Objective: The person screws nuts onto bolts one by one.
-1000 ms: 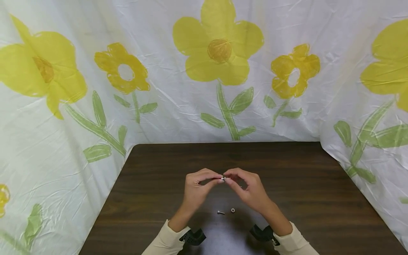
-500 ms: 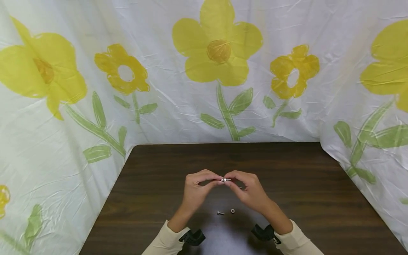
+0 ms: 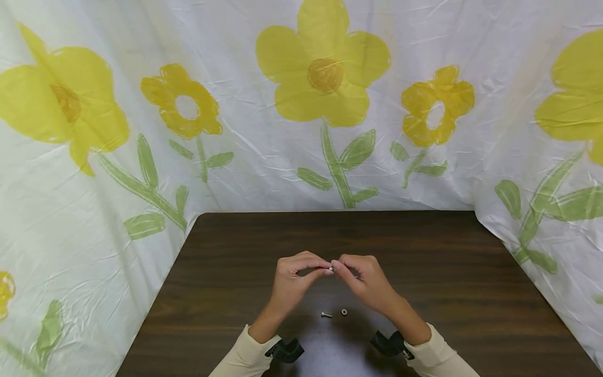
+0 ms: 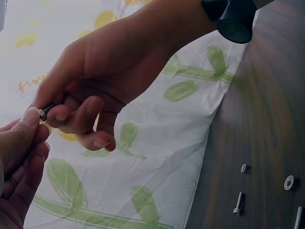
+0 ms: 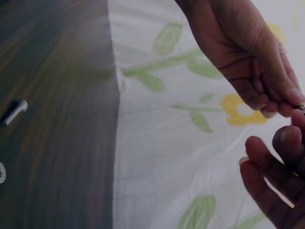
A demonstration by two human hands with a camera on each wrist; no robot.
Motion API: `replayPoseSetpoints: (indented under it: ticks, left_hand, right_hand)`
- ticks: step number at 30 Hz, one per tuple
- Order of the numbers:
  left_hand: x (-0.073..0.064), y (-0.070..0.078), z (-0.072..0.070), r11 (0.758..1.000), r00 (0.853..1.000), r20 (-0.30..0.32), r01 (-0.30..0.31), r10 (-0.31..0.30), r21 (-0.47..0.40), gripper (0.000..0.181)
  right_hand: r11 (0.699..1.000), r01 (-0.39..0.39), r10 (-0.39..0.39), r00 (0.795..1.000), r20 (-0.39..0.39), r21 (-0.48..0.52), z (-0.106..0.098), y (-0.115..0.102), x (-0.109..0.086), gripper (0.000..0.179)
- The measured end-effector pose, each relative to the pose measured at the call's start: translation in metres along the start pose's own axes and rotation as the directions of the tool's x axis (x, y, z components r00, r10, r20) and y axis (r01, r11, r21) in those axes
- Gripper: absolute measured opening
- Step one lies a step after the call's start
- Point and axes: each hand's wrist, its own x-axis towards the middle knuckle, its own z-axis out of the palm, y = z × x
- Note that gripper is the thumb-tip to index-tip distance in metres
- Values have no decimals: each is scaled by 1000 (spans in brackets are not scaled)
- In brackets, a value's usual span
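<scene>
Both hands meet fingertip to fingertip over the middle of the table. My left hand (image 3: 293,277) pinches one end of a small metal bolt (image 4: 44,113) between thumb and forefinger. The thumb and forefinger of my right hand (image 3: 369,283) close round its other end. A bright nut-like piece shows between the fingertips in the left wrist view, with a dark shaft beside it. Most of the bolt is hidden by fingers. The right hand's other fingers (image 4: 90,112) are loosely curled. Below the hands, a loose bolt (image 3: 326,314) and a metal ring (image 3: 344,312) lie on the table.
The dark wood table (image 3: 235,293) has a white flowered curtain (image 3: 264,173) behind it and along its sides. In the left wrist view, a small nut (image 4: 244,168) and a second bolt (image 4: 299,218) lie near the ring.
My right fingertips have shifted slightly left onto the bolt, covering the shaft that stuck out before. The left hand keeps its pinch, and the loose pieces have not moved.
</scene>
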Motion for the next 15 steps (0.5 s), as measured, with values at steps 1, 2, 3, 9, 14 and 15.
replayPoseSetpoints:
  ticks: [1,2,3,9,14,15]
  left_hand:
    - [0,0,0,1000,1000,1,1,-1,0,20]
    - [0,0,1,1000,1000,1,2,-2,1,19]
    - [0,0,1,1000,1000,-1,2,-2,2,19]
    - [2,1,-1,1000,999,-47,8,-8,17,19]
    - [3,2,-7,999,997,-68,41,-39,25,17]
    - [4,3,-8,999,997,-66,44,-42,26,17]
  right_hand:
    - [1000,-10,10,1000,0,-4,0,0,1,36]
    - [1000,-17,17,1000,-1,-11,0,-1,1,37]
    - [1000,-25,25,1000,-4,-17,0,-1,2,36]
    - [1000,-29,29,999,-30,8,-7,1,3,28]
    - [999,24,-23,999,-28,39,-10,3,3,28]
    - [999,31,-30,999,-27,40,-10,4,4,29]
